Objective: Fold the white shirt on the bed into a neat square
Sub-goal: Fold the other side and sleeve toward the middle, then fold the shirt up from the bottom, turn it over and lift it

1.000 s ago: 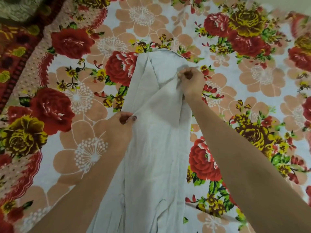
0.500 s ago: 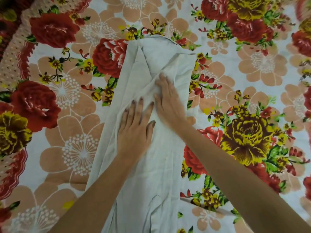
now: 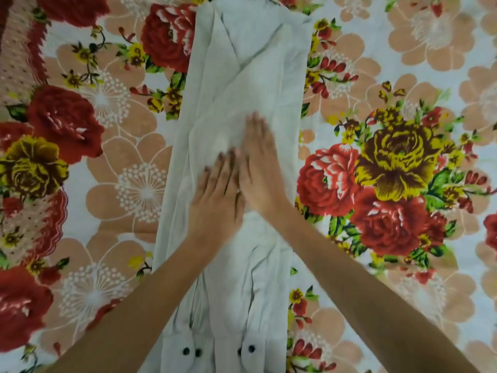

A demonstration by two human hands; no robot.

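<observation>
White shirt (image 3: 242, 76) folded into long strip on floral bedsheet (image 3: 403, 76). Left hand (image 3: 217, 200) and right hand (image 3: 261, 168) side by side, flat, palms down mid-strip. Fingers spread, gripping nothing.

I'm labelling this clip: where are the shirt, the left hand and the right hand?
shirt (image 3: 252, 63): head view, bare upper panel.
left hand (image 3: 217, 200): head view, back of the hand.
right hand (image 3: 262, 168): head view, back of the hand.

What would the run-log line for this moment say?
stage: smoothing | shirt: long strip on bedsheet, cuffs nearest camera | left hand: flat on shirt | right hand: flat on shirt | square: not yet
</observation>
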